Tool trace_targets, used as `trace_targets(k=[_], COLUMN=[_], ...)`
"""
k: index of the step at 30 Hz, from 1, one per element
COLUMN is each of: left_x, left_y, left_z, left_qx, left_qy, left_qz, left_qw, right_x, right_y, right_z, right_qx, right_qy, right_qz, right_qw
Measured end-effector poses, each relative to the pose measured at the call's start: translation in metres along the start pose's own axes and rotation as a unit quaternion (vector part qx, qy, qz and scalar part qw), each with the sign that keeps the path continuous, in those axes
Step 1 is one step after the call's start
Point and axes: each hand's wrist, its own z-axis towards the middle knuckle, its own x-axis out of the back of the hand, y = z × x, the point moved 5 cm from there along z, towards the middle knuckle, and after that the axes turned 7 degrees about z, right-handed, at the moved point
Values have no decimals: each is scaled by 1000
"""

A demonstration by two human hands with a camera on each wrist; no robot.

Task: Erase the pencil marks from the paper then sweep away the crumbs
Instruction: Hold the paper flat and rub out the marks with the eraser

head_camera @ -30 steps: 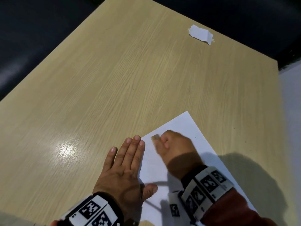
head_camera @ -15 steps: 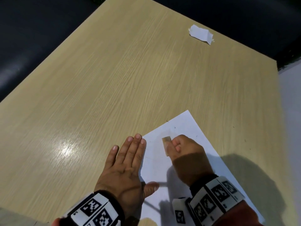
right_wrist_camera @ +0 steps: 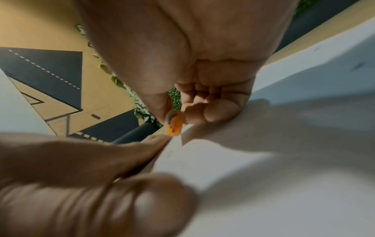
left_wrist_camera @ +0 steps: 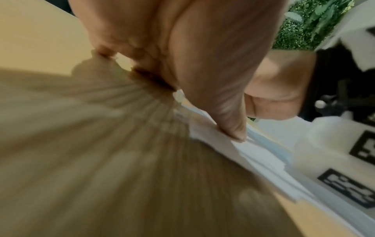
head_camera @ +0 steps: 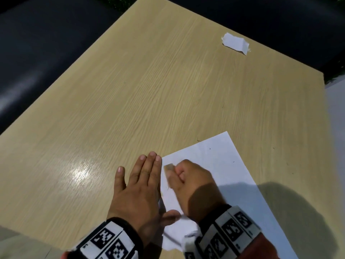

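Note:
A white sheet of paper (head_camera: pixel 222 165) lies at the near right of the wooden table (head_camera: pixel 149 90). My right hand (head_camera: pixel 188 182) rests on the sheet and pinches a small orange eraser (head_camera: pixel 169 168) (right_wrist_camera: pixel 174 124), whose tip touches the paper near its left edge. My left hand (head_camera: pixel 141 184) lies flat with straight fingers on the table beside the sheet, its thumb (left_wrist_camera: pixel 229 121) pressing down the paper's left edge. A few tiny dark specks (head_camera: pixel 210 148) sit on the far part of the sheet. Any faint pencil marks are too dim to make out.
A crumpled scrap of white paper (head_camera: pixel 235 43) lies near the table's far right edge. Dark seating surrounds the table at the left and back. A pale floor strip (head_camera: pixel 336 128) runs along the right. Bare wood spreads ahead and to the left of my hands.
My right hand slid the eraser to the right across the sheet, then back left toward the paper's edge. The left hand has stayed flat in the same place.

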Motion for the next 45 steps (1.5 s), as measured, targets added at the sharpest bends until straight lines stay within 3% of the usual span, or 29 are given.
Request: trace_targets(k=[3, 8, 13, 19, 24, 29, 34, 41, 45], left_x=[11, 16, 18, 16, 15, 12, 11, 12, 12], left_y=[6, 11, 11, 12, 11, 11, 10, 11, 11], left_z=[-1, -3, -5, -6, -6, -4, -5, -4, -3], left_qx=[-2, 24, 20, 25, 8, 14, 15, 23, 18], left_qy=[-59, -144, -178, -184, -173, -178, -185, -186, -171], left_qz=[14, 40, 66, 67, 47, 51, 67, 77, 78], left_qw=[998, 989, 982, 980, 984, 983, 980, 979, 982], right_x=[-4, 31, -6, 41, 2, 28, -1, 24, -3], right_y=[-7, 36, -6, 31, -7, 17, -9, 12, -7], right_z=[3, 1, -4, 18, 5, 21, 5, 19, -3], right_qx=[6, -22, 24, -64, 13, -52, 30, -37, 33], right_qy=[-7, 100, -6, 62, -47, 37, -35, 30, 4], right_qz=[-48, -2, -19, 10, -38, -22, -35, -27, -24], right_qw=[999, 995, 1000, 996, 998, 998, 998, 998, 999])
